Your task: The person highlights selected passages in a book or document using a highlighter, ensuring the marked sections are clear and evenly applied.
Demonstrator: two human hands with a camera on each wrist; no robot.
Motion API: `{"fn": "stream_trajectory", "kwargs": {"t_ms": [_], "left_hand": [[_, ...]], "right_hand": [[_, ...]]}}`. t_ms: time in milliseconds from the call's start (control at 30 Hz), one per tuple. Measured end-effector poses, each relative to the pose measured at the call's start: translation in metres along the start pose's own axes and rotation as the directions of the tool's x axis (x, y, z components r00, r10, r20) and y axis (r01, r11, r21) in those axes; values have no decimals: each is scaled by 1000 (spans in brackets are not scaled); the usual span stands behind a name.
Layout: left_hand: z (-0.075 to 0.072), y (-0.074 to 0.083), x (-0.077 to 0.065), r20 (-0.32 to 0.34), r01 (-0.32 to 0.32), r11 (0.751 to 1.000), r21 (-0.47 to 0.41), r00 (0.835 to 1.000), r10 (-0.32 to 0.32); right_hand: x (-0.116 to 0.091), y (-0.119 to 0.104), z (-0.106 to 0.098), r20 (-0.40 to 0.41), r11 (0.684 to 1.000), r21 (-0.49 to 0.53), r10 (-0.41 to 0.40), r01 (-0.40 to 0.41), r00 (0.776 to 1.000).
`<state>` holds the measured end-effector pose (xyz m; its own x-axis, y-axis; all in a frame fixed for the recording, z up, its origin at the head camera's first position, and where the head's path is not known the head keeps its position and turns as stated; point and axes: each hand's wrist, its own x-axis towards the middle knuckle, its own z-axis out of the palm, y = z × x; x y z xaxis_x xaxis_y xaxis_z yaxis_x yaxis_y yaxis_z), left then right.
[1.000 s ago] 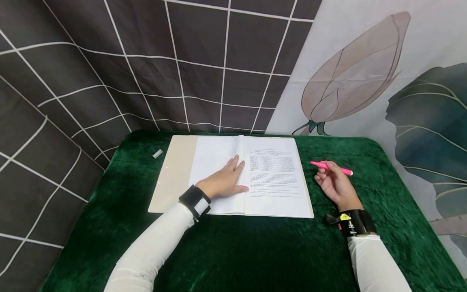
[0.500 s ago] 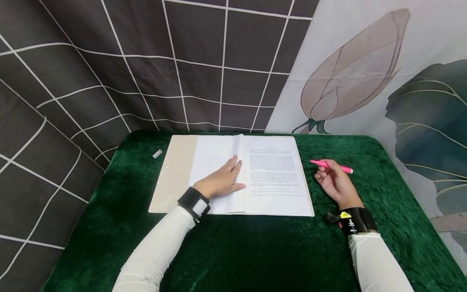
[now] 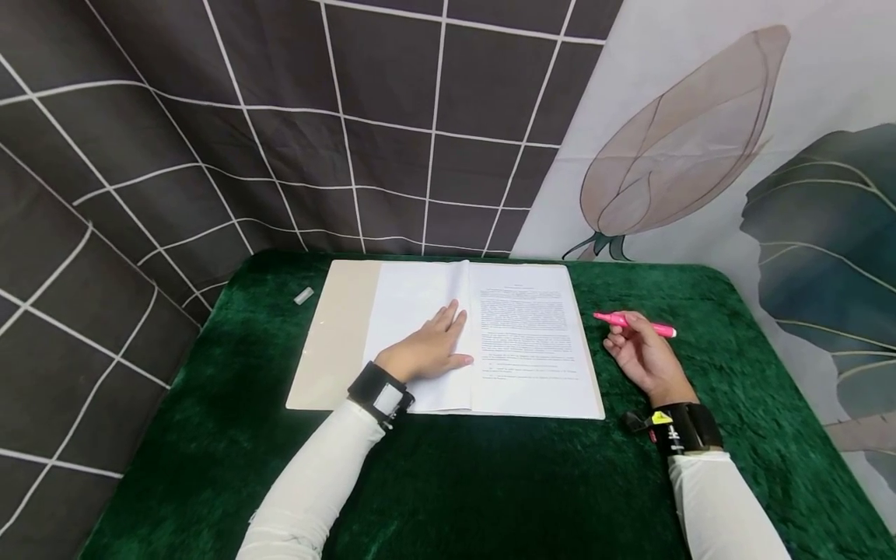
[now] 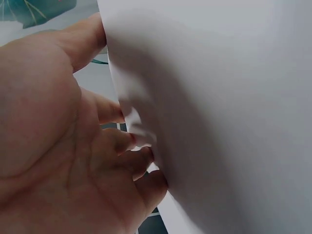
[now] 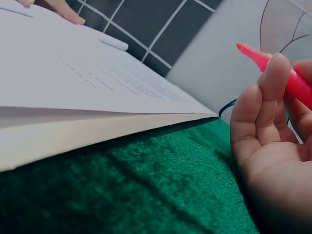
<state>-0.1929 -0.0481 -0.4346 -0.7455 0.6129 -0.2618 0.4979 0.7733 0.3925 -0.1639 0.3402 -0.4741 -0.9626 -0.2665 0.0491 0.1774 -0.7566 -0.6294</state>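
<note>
Currently, left hand (image 3: 425, 348) lies spread, fingers extended, on the blank left-hand page (image 3: 402, 299); right hand (image 3: 649, 362) pinches a pink highlighter (image 3: 616, 318), just right of the printed page (image 3: 528, 327). Risks, judged: sagging right wrist could streak green plush cloth (image 3: 525, 490) (tip (image 5: 239, 47) looks uncapped); lifting left palm might let pages spring up.
</note>
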Motion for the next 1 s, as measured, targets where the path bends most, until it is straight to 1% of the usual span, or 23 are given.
{"fn": "stream_trajectory", "kwargs": {"t_ms": [167, 300, 433, 767, 1000], "left_hand": [[1, 0, 2, 6, 10, 1000, -7, 1000, -10], [1, -1, 3, -5, 10, 1000, -13, 1000, -10], [-1, -1, 4, -2, 6, 1000, -28, 1000, -6], [3, -4, 4, -3, 16, 998, -56, 1000, -16], [1, -4, 4, 2, 20, 999, -50, 1000, -19]], "right_hand": [[-2, 0, 1, -32, 1000, -24, 8, -9, 999], [0, 0, 2, -44, 999, -32, 15, -16, 999], [0, -1, 3, -44, 999, -29, 16, -18, 999], [2, -1, 4, -38, 999, -25, 35, -35, 999], [9, -8, 11, -47, 996, -72, 48, -51, 998]]}}
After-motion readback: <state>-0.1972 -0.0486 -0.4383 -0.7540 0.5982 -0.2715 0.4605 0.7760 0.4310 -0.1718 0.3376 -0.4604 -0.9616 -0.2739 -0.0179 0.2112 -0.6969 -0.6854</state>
